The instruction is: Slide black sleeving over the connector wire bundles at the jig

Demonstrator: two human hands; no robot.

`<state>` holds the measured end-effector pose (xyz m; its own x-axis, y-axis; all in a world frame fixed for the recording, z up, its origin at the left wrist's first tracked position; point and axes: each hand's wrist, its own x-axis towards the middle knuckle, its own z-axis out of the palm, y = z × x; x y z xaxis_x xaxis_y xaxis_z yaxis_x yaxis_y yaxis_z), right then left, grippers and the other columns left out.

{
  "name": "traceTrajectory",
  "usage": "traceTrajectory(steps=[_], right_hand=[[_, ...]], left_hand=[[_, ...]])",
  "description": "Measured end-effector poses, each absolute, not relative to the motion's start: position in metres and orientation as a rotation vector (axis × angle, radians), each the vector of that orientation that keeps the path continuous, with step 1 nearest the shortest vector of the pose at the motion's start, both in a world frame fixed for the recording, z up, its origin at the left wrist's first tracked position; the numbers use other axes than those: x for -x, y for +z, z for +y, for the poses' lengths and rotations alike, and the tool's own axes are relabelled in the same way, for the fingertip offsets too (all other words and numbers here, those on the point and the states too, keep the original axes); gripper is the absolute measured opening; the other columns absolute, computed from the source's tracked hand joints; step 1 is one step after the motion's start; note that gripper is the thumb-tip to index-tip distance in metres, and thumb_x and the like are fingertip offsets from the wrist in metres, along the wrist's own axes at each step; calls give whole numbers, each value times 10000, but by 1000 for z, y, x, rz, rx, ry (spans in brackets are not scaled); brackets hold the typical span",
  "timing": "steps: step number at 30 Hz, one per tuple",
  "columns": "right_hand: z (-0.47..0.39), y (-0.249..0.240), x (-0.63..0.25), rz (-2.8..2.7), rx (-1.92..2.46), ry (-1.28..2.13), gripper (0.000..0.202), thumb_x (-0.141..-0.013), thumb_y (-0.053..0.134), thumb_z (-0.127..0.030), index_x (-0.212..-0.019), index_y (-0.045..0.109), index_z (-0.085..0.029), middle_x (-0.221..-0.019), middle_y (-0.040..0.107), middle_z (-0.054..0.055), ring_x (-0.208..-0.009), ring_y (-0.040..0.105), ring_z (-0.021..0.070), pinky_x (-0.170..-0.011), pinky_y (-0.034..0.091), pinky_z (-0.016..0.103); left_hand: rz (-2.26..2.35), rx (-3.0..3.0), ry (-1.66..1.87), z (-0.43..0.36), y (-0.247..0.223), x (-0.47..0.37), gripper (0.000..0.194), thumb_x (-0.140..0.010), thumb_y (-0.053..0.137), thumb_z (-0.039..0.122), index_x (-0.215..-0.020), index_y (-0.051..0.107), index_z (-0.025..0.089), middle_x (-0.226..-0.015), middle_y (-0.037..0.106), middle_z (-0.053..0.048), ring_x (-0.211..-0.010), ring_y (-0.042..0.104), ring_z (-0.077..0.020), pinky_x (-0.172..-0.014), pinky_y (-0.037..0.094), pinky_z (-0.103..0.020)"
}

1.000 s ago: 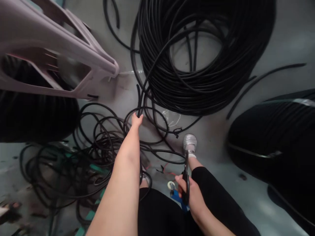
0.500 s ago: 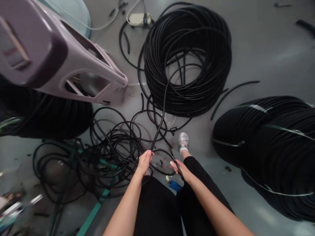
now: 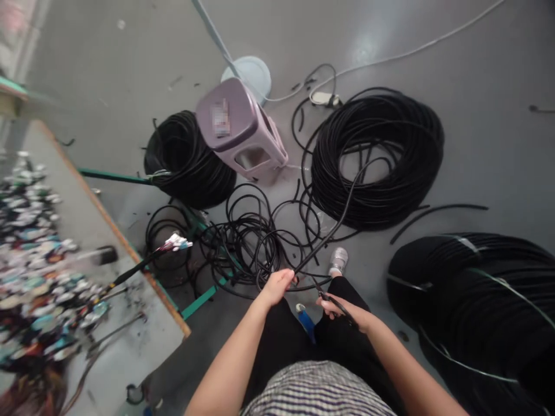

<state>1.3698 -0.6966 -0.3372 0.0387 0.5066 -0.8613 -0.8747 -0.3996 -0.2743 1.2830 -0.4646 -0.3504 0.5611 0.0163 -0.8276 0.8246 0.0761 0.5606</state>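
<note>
Left hand (image 3: 280, 287) closed, fingers and thumb gripping black cable (image 3: 323, 242), in front of the knees; right hand (image 3: 336, 306) curled round black-handled scissors (image 3: 342, 309), tips pointing toward the left hand and the cable; cannot tell whether open at the blades or touching anything. See cable rising in a slack curve from the left hand to the large coil (image 3: 377, 208) on the floor, up ahead and to the right; tangled loops (image 3: 260, 254) lying just ahead of the left hand, near the line of the cable. For good handling, pinch firmly close to the working spot, leaving bare cable between fingertips and blades; hold that stretch straight and lightly taut, without dragging on the coil; lift clear of the tangled loops to avoid catching a wrong strand; bring blades in square, deep toward the pivot for leverage, not at the tips; aim away from thighs and from the silver shoe (image 3: 339, 260); check for a single strand before squeezing, likely stiff and springy.
</note>
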Motion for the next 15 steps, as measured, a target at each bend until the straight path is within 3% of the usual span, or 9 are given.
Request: traceTrajectory(steps=[7, 11, 15], right_hand=[[-683, -297, -1379, 194, 1186, 1703, 569, -642, 755, -627, -883, 699, -115, -709, 605, 48, -613, 504, 149, -527, 303, 235], [-675, -294, -1375, -52, 1277, 1748, 504, -726, 673, -625, -731, 636, -122, -512, 514, 5, -468, 432, 118, -482, 289, 230], [-675, -285, -1366, 11, 1409, 1786, 516, -649, 706, -634, -652, 575, -135, -400, 432, -23, -354, 336, 87, -416, 233, 213]], left_hand=[[693, -1215, -706, -470, -299, -1268, 620, -780, 524, 733, -804, 616, 120, -519, 317, 79, -487, 259, -75, -500, 190, -229], [679, -1258, -722, -471, -284, -1260, 608, -768, 548, 716, -797, 647, 117, -518, 329, 72, -508, 290, -83, -506, 216, -227], [658, -1240, -698, -468, -277, -1249, 578, -794, 555, 670, -825, 681, 106, -523, 356, 62, -523, 322, -90, -521, 282, -228]])
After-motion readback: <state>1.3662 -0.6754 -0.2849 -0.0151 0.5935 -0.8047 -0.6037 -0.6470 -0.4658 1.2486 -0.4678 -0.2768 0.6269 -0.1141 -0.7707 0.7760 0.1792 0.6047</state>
